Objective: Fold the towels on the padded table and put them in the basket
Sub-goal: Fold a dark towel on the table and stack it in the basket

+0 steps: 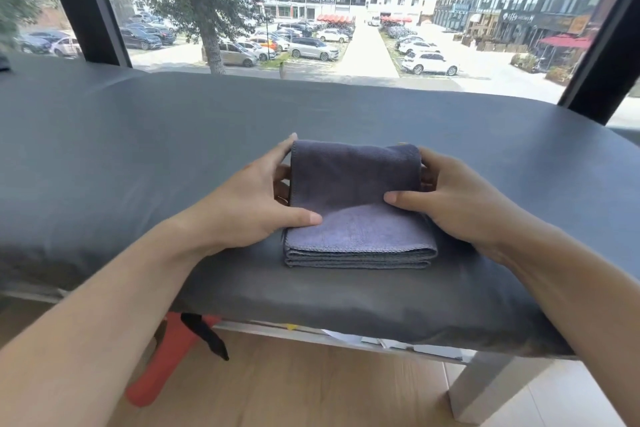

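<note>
A grey-purple towel [356, 204] lies folded into a thick square near the front edge of the grey padded table [138, 149]. My left hand [256, 198] grips its left side, thumb on top and fingers tucked under the edge. My right hand [446, 198] grips its right side the same way, thumb pressing on the top layer. The far half of the towel is lifted and curls over the near half. No basket is in view.
A large window with black frames [83, 0] runs behind the table. Under the table's front edge hang a red object [162, 364] and a black strap [207, 336] over a wooden floor. A metal table leg [485, 388] stands at the lower right.
</note>
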The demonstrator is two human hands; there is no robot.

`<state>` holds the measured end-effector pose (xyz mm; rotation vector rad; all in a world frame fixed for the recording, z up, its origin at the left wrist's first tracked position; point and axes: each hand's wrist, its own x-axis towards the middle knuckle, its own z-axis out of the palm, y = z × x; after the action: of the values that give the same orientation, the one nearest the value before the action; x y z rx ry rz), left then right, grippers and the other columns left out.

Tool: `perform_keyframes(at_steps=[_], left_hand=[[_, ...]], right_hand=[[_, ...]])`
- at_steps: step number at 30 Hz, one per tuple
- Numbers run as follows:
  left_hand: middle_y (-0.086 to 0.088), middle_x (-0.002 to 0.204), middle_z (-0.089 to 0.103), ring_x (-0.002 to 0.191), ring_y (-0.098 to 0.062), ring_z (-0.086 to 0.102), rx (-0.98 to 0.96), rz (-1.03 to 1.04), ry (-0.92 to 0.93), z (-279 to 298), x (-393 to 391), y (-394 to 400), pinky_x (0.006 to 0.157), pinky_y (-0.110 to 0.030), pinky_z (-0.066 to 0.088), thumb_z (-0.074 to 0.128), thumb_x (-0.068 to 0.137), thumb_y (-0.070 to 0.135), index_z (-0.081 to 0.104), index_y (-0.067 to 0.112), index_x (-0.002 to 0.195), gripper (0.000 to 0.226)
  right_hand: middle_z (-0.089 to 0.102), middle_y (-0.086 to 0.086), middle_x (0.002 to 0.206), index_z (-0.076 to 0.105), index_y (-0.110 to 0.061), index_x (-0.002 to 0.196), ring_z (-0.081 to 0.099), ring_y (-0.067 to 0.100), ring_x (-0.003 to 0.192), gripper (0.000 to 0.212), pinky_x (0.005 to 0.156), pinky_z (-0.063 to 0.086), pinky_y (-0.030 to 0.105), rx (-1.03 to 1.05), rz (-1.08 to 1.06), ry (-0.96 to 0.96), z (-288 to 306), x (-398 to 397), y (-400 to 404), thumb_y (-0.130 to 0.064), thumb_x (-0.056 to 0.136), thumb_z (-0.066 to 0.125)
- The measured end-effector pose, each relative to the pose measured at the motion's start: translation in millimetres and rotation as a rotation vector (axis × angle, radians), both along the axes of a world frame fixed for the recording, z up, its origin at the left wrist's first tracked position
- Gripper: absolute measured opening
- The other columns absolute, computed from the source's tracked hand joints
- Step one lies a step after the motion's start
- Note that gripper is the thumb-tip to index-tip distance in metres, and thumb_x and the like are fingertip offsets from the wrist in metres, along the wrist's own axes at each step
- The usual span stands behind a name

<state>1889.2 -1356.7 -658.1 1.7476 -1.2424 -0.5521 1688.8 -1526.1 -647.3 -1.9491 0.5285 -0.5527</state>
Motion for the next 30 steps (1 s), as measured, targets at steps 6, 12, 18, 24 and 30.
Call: perform_keyframes(at_steps=[6, 12, 18, 24, 30], left_hand=[[-0.013, 0.111, 0.071, 0.098, -0.042, 0.065, -0.067, -0.097, -0.009, 5, 4, 14, 0.089, -0.045, 0.056, 0.084, 0.072, 0.001, 0.055, 0.024, 0.135, 0.072], [0.002, 0.107, 0.074, 0.100, -0.020, 0.072, -0.097, -0.141, -0.068, 5, 3, 23, 0.086, -0.026, 0.058, 0.075, 0.085, -0.003, 0.068, 0.013, 0.090, 0.018], [0.004, 0.113, 0.075, 0.108, -0.018, 0.070, -0.041, -0.121, -0.035, 6, -2, 32, 0.100, -0.041, 0.053, 0.047, 0.095, -0.001, 0.071, 0.016, 0.088, 0.030], [0.010, 0.107, 0.073, 0.096, -0.013, 0.069, 0.034, -0.068, -0.161, 9, -18, 32, 0.086, -0.026, 0.054, 0.072, 0.080, 0.051, 0.063, 0.033, 0.094, 0.024], [0.016, 0.106, 0.074, 0.095, -0.004, 0.071, 0.127, -0.114, -0.120, 14, -25, 34, 0.085, -0.022, 0.055, 0.088, 0.072, 0.037, 0.063, 0.039, 0.119, 0.054]], right_hand=[[0.074, -0.008, 0.080, 0.069, -0.006, 0.093, 0.065, 0.003, 0.072, 0.024, 0.066, 0.049, 0.013, -0.138, 0.072, -0.047, 5, -10, -6, 0.010, 0.078, 0.077], [0.076, -0.004, 0.110, 0.077, -0.023, 0.098, 0.070, 0.017, 0.107, 0.031, 0.093, 0.054, 0.039, -0.335, 0.311, 0.109, 25, -33, -6, -0.014, 0.070, 0.086], [0.060, -0.021, 0.136, 0.075, -0.039, 0.112, 0.054, 0.006, 0.131, 0.043, 0.106, 0.042, 0.033, -0.326, 0.451, 0.318, 32, -50, -1, -0.056, 0.072, 0.081], [0.074, -0.012, 0.111, 0.072, -0.024, 0.086, 0.070, 0.017, 0.101, 0.044, 0.099, 0.051, 0.049, -0.306, 0.245, 0.300, 25, -42, 16, -0.064, 0.067, 0.075], [0.069, -0.024, 0.110, 0.058, -0.046, 0.118, 0.065, 0.000, 0.092, 0.062, 0.083, 0.049, 0.025, -0.335, 0.176, 0.421, 25, -42, 26, -0.053, 0.063, 0.087]])
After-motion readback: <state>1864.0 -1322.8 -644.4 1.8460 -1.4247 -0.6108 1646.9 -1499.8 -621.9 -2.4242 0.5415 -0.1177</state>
